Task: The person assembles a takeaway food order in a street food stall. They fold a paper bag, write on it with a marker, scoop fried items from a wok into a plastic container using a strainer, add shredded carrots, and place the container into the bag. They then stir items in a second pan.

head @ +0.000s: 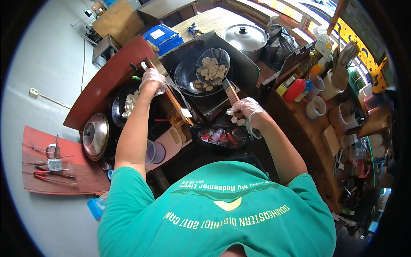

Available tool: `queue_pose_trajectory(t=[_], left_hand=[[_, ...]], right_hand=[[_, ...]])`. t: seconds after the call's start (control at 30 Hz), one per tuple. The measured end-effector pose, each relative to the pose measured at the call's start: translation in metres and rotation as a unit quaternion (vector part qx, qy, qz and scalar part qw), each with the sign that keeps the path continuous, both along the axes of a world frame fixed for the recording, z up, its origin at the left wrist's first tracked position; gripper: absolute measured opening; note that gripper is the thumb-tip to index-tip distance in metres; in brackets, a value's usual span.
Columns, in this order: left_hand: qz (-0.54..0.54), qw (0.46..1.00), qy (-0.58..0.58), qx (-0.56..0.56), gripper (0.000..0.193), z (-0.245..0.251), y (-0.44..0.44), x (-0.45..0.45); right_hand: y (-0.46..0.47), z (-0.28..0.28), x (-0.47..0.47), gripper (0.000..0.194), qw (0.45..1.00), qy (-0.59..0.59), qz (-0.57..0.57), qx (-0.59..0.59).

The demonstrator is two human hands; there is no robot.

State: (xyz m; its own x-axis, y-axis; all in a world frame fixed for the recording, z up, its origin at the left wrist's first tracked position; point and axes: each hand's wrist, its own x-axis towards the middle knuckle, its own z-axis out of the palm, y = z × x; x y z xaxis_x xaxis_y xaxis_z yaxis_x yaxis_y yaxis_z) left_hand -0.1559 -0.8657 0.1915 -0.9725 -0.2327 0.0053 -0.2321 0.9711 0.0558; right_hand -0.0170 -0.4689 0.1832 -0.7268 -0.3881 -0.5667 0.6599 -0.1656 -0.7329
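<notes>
My right hand (247, 114), in a clear plastic glove, grips the wooden handle (231, 93) of a wire skimmer (205, 53). Pale, flat food pieces (212, 68) lie in its mesh basket, which is over a dark wok (183, 74). More pieces (208, 87) are in the wok below. My left hand (152, 82), gloved too, is closed around a thin metal utensil (175, 85) that reaches into the wok. The utensil's far end is partly hidden by the skimmer. Beside this hand, a wooden divider (175, 102) holds knife handles (144, 66).
Left of the divider, a second wok (120, 110) contains white chunks (131, 103). A lidded pan (95, 136) is nearer me. A black-lined bin (221, 136) of wrappers sits below my right hand. Bottles (294, 90) and tubs (316, 107) crowd the right counter. A lidded pot (245, 38) stands behind.
</notes>
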Motion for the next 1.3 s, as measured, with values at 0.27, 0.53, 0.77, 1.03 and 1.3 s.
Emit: queue_pose_trajectory(t=[0.27, 0.53, 0.77, 1.03, 1.3], left_hand=[[0.221, 0.681, -0.165, 0.678, 0.014, -0.088, 0.021, 0.028], [0.219, 0.593, 0.035, 0.774, 0.013, -0.140, 0.092, 0.024], [0.268, 0.617, 0.114, 0.731, 0.023, -0.154, 0.102, 0.010], [0.244, 0.605, 0.102, 0.751, 0.022, -0.137, 0.077, 0.020], [0.189, 0.623, 0.165, 0.741, 0.022, -0.109, 0.045, 0.053]], right_hand=[[0.015, 0.019, 0.003, 0.008, 0.999, 0.029, -0.001, -0.028], [0.024, 0.040, 0.023, 0.015, 0.999, 0.014, -0.001, 0.053], [0.037, 0.037, 0.033, 0.015, 0.998, 0.013, 0.006, 0.064], [0.043, 0.042, 0.033, 0.014, 0.997, 0.019, 0.003, 0.072], [0.041, 0.042, 0.023, 0.010, 0.998, 0.020, -0.004, 0.067]])
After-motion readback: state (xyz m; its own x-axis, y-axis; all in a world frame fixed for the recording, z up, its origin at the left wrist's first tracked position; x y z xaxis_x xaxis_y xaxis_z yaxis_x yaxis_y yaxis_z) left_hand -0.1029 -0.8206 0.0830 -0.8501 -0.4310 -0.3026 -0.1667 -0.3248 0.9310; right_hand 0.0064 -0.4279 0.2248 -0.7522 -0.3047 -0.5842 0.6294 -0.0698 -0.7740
